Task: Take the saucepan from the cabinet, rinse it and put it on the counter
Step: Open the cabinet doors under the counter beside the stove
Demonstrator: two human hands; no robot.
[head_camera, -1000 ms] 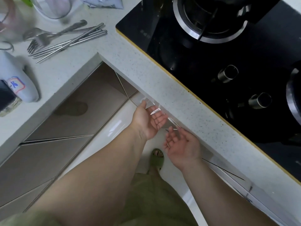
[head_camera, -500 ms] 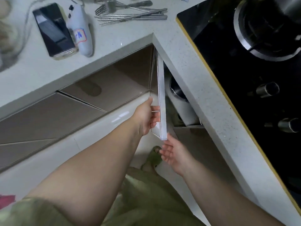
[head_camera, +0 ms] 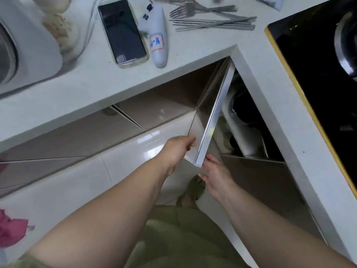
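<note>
The cabinet door (head_camera: 209, 120) stands swung out from under the counter's (head_camera: 135, 74) inner corner. The left hand (head_camera: 178, 149) is on the door's left face, the right hand (head_camera: 216, 176) just below its lower edge, and a pot (head_camera: 239, 111) sits in the cabinet to its right. Behind the door, on the counter, a phone (head_camera: 122, 30) lies left of a small device (head_camera: 158, 35), with forks (head_camera: 210, 18) further right and the stove (head_camera: 318, 74) at far right.

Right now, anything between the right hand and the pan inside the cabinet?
No visible obstruction. The cabinet door is swung open, its edge held by the left hand. The right hand sits open below the door's corner, facing the opening where dark cookware shows; whether that's the saucepan is unclear.
</note>
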